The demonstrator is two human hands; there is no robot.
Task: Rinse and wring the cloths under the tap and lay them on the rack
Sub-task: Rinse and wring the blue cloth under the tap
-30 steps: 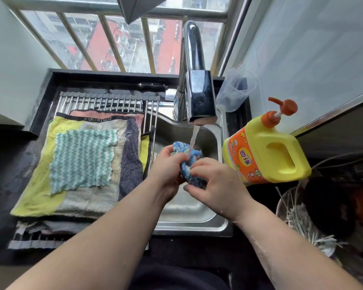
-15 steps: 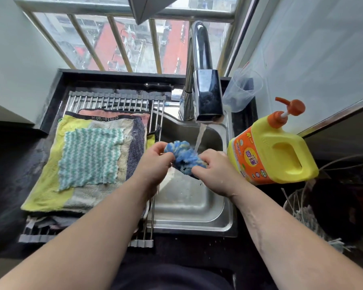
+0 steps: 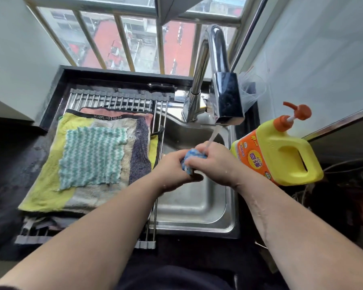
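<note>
Blue cloth (image 3: 194, 155) is bunched tighter now, your left hand (image 3: 173, 171) and right hand (image 3: 217, 162) both gripping it under the tap (image 3: 226, 97): wringing's underway.

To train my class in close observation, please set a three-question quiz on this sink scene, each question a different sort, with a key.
1. True or false: water is running from the tap.
2. What holds the blue cloth? A: one hand alone. B: both hands. C: neither hand.
3. Which cloth lies topmost on the rack?
Key: 1 true. 2 B, the left hand and the right hand. 3 the green-and-white cloth.
</note>
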